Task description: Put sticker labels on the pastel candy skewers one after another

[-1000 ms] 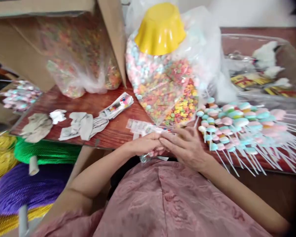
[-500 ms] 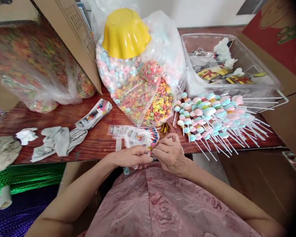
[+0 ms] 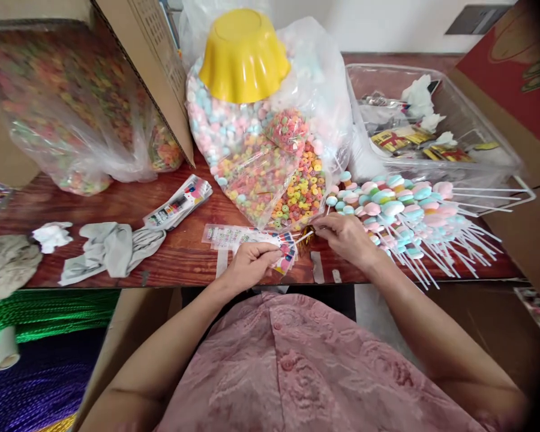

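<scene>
At centre frame, printed bags (image 3: 228,236) lie fanned on the table (image 3: 186,258), the left hand (image 3: 251,263) curled over their right end; whether it grips one, I can't tell. Just right, the right hand (image 3: 345,237) pinches at the gold ties (image 3: 305,242), near candy sticks (image 3: 416,207) at centre right.

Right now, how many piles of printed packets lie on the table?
2: one pile at the end of the grey cloth, another pile fanned out by the left hand; others may be hidden.
</scene>
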`<state>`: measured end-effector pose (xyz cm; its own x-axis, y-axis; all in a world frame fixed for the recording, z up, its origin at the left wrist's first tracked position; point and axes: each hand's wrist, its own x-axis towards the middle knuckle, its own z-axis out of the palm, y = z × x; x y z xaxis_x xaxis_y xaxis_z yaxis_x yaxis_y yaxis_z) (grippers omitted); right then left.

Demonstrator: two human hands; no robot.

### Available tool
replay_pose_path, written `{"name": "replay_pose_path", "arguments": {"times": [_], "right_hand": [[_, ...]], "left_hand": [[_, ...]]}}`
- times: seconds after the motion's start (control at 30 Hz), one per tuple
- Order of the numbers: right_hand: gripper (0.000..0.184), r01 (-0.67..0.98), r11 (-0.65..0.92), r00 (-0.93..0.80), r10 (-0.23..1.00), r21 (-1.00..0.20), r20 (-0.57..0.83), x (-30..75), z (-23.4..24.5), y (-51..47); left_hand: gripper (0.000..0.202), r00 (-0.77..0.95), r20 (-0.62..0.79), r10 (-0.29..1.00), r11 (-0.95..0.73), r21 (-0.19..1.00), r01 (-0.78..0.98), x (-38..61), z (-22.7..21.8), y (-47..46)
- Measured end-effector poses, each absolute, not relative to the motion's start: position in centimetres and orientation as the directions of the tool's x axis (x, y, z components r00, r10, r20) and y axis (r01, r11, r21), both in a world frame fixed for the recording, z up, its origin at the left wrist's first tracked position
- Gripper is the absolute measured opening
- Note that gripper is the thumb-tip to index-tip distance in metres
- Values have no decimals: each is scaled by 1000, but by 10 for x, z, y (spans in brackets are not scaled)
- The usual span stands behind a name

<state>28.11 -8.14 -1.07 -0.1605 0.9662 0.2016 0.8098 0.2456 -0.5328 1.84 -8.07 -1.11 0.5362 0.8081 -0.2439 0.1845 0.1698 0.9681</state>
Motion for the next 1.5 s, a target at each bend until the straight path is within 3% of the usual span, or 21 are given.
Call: {"name": "replay_pose_path", "arguments": {"times": [0.07, 0.17, 0.33, 0.5, 0.57, 0.67, 0.77, 0.87, 0.97, 1.17, 1.5], "right_hand": [[20, 789, 230, -173, 973, -569, 154, 285, -15, -75], [19, 747, 193, -148, 981, -636, 124, 292, -13, -74], [16, 652, 107, -31, 993, -751, 115, 307, 3, -80], [15, 716, 207, -71, 972, -667, 226, 303, 6, -87], [13, 730, 235, -4, 940, -642, 341, 297, 9, -93], [9, 799, 280, 107, 805, -532, 584, 282, 15, -103], [18, 882, 387, -69, 672, -270, 737, 260, 15, -107], [22, 802, 595, -386, 578, -48, 719, 243, 5, -106], [22, 672, 740, -548, 480, 19, 686, 239, -3, -109], [36, 513, 841, -594, 493, -173, 636, 247, -9, -122], [32, 426, 810, -489, 581, -403, 651, 235, -19, -124]], "left_hand": [[32, 499, -374, 782, 401, 914, 57, 22, -9, -78], [35, 466, -446, 764, 533, 844, -65, 21, -8, -75], [35, 489, -432, 758, 543, 833, -106, 14, -7, -71], [37, 510, -406, 758, 522, 847, -100, 24, -3, -71], [37, 511, -392, 765, 514, 850, -116, 30, -3, -73], [34, 520, -437, 734, 559, 823, -97, 42, -3, -77], [34, 609, -454, 650, 616, 784, -73, 55, -2, -83], [38, 668, -418, 616, 663, 733, -152, 64, 2, -85], [39, 666, -414, 620, 693, 688, -218, 61, 2, -84], [22, 610, -463, 643, 669, 727, -153, 47, -3, -83], [34, 607, -391, 692, 568, 814, -123, 38, -8, -83]]}}
